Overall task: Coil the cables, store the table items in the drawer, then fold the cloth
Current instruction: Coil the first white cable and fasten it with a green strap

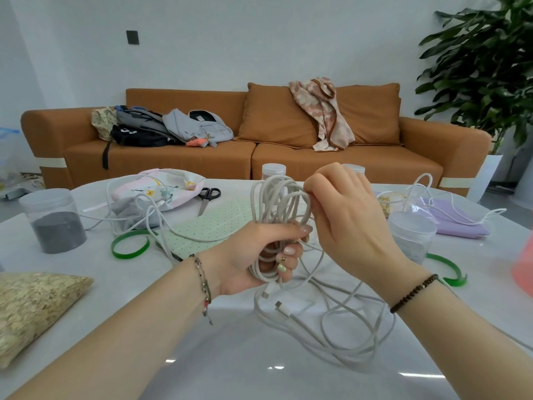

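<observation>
Left hand (253,255) grips coiled cable (281,203); right hand (346,215) pinches loop

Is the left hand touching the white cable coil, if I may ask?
Touching; the head view shows the left hand gripping the cable coil low down.

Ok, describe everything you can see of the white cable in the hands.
The white cable is thin, round and rubbery-looking. Part is wound into upright loops gripped at their base by the left hand; the right hand pinches a top strand. The rest lies loosely tangled on the table, two plugs showing.
</observation>
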Available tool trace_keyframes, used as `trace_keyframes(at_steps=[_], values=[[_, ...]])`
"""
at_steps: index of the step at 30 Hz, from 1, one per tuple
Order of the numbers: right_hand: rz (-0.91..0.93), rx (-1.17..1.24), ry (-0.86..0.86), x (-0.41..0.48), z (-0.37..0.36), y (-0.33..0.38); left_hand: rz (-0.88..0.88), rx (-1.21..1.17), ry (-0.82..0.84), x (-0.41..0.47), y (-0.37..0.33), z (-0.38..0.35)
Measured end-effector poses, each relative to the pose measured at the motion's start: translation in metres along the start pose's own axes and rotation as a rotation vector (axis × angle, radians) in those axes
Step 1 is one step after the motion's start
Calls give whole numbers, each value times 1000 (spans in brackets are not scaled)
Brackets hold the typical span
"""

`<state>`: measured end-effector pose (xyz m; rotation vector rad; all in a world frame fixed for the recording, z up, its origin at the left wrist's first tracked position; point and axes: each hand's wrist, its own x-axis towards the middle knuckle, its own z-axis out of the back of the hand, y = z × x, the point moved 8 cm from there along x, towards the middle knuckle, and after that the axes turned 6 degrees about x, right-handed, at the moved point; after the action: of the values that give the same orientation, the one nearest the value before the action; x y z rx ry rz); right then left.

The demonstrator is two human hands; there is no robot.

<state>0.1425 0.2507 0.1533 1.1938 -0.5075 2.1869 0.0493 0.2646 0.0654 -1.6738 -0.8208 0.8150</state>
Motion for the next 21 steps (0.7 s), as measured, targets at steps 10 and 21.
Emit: trace_keyframes(at_steps=[10, 21], values=[[-68, 238, -40, 2, 2, -3, 61, -61, 74, -1, 4, -1], [-654, 789, 177, -18, -38, -33, -406, -304, -292, -5, -37, 41]])
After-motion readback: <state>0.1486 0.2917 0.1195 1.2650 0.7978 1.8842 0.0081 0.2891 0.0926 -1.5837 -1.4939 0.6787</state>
